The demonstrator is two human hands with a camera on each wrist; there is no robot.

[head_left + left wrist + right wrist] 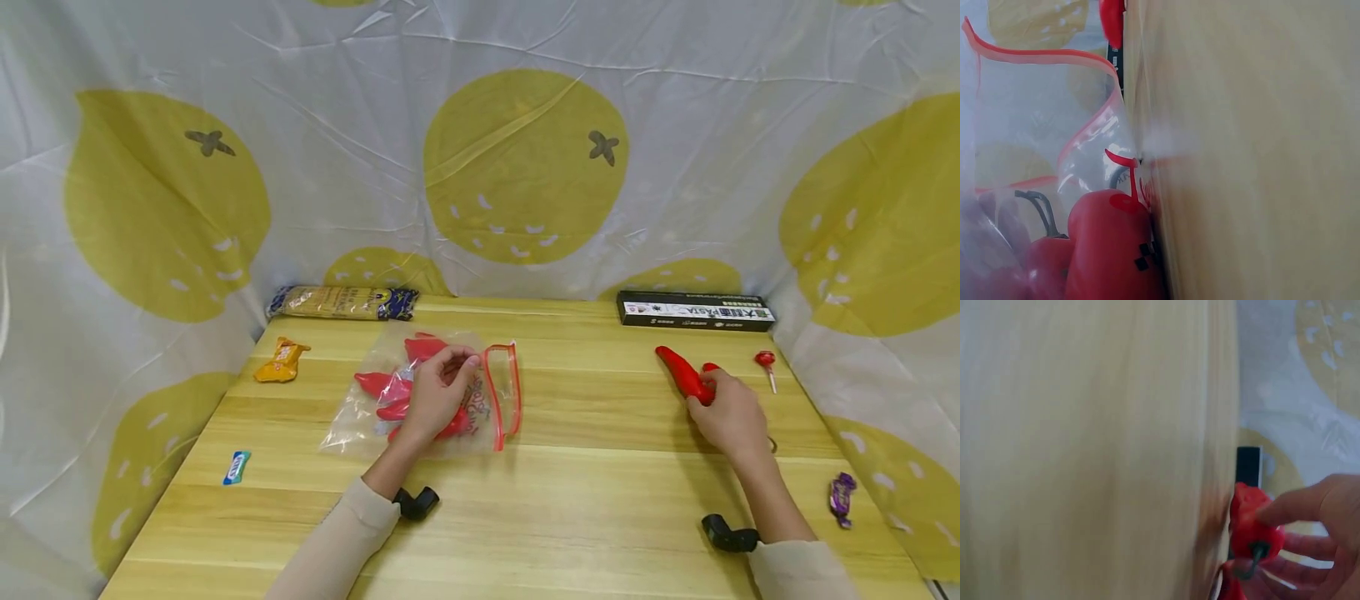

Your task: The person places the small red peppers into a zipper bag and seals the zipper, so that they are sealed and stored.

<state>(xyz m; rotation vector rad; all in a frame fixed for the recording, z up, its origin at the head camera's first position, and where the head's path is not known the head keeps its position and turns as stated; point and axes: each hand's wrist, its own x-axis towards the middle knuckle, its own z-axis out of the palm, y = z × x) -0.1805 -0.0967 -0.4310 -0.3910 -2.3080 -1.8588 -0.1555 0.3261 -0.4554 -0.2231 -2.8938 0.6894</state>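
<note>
A clear zip bag (427, 446) with a red-edged mouth lies on the table, holding several red chili peppers (1110, 244). Over the bag is my left hand (438, 392), its thumb and fingers curled together and pinching the upper film near the mouth. In the left wrist view the mouth gapes, and fingers show dimly through the plastic. On the right side my right hand (727, 412) grips a red chili pepper (1250, 528) with a green stem, thumb on top. A second red piece (1232, 584) shows beside it, partly hidden; whether that is held too, I cannot tell.
At the back lie a pasta packet (341, 303) on the left and a black pasta box (693, 312) on the right. An orange wrapped snack (282, 361) and a small blue-green packet (236, 467) lie left. Rightward are a red lollipop (765, 360) and a purple candy (842, 499).
</note>
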